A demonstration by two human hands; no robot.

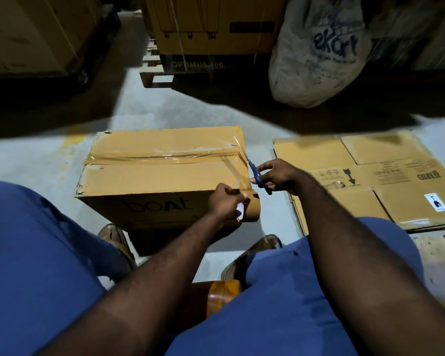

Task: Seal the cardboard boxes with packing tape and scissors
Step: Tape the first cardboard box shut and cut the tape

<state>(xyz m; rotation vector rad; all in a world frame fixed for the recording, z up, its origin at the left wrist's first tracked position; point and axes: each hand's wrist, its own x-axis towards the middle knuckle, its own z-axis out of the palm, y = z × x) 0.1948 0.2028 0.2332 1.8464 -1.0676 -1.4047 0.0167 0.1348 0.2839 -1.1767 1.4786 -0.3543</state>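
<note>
Starting at the hands, the tape roll point(252, 209) is gripped by the left hand point(225, 201), fingers curled round it, just off the near right corner of the cardboard box point(152, 181). The scissors point(258, 177) are held by the right hand point(278, 176) with fingers hooked through the blue handles. Whether the blades are parted cannot be told, since they are thin and blurred.

A clear strip of tape point(242, 176) is stretched from the roll up and away to the box's top right edge. There it joins the taped seam point(165, 155), whose long axis runs left to right across the lid. The free strip therefore runs roughly near to far beside the right end of the box. The scissors are brought in from the right, blades pointing away and leftward toward the point where strip and seam meet.

The cut is judged to turn on this crossing: the right hand lies nearer the strip's far end, and the roll hand keeps the strip taut below it.

The box is set on the floor point(49, 160) ahead of the knees. Flattened cartons point(370, 176) are laid just to its right, and a second roll point(222, 291) is seen between the legs. A printed sack point(316, 55) is propped well beyond.
</note>
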